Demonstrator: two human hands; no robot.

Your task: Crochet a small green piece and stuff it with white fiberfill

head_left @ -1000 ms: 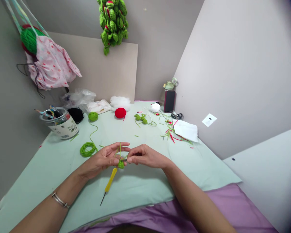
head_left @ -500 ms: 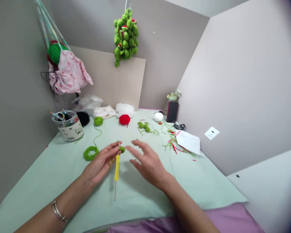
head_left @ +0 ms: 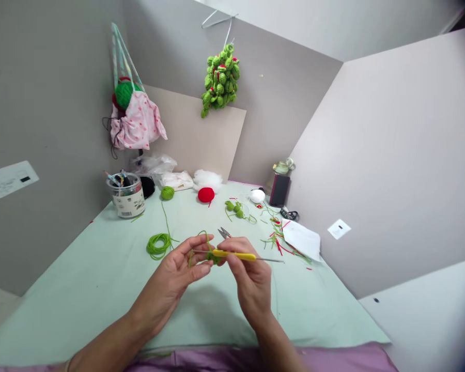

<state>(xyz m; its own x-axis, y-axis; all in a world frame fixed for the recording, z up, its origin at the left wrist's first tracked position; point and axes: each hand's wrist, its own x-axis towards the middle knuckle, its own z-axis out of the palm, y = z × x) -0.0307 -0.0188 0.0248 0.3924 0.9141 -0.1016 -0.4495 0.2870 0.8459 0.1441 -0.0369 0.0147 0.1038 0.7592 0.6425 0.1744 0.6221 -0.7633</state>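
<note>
Left hand point(head_left: 178, 276): partly open, fingers raised and curved, thumb and fingers lightly pinching the green crocheted piece point(head_left: 214, 259).
Right hand point(head_left: 252, 279): closed in a pencil-like grip on the yellow handle of the crochet hook point(head_left: 246, 256).
Green crocheted piece: between the two hands, above the table point(head_left: 302, 310), partly hidden.
Green strand point(head_left: 204, 231): arching up beside the left fingertips.
Scissors point(head_left: 225, 234): just beyond the right hand, blades slightly apart.
</note>
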